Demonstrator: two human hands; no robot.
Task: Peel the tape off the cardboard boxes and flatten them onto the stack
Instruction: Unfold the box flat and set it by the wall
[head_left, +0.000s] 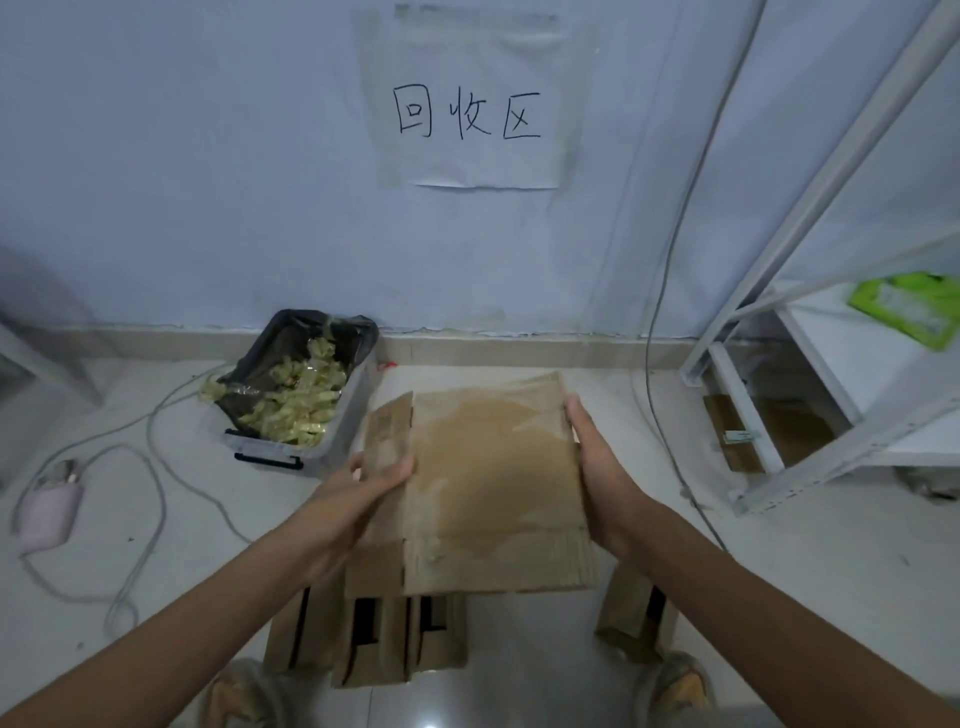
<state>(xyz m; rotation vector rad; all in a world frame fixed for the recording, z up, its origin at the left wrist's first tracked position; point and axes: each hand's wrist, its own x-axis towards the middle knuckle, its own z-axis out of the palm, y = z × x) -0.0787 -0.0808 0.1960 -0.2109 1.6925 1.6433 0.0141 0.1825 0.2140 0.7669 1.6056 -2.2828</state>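
Note:
A flattened brown cardboard box (493, 467) is held level above the floor in the middle of the view. My left hand (358, 499) grips its left edge, thumb on top and fingers underneath. My right hand (597, 467) holds the right edge with the fingers laid along the side. More flat cardboard (540, 382) shows just beyond and under it near the wall. Several small cardboard boxes (363, 644) stand on the floor below my arms, one more box (636, 618) to the right.
A grey plastic bin (291, 447) lined with a black bag and full of crumpled yellowish tape stands at the left by the wall. Cables (156, 467) and a pink device (49, 514) lie at far left. A white metal rack (779, 364) stands at right.

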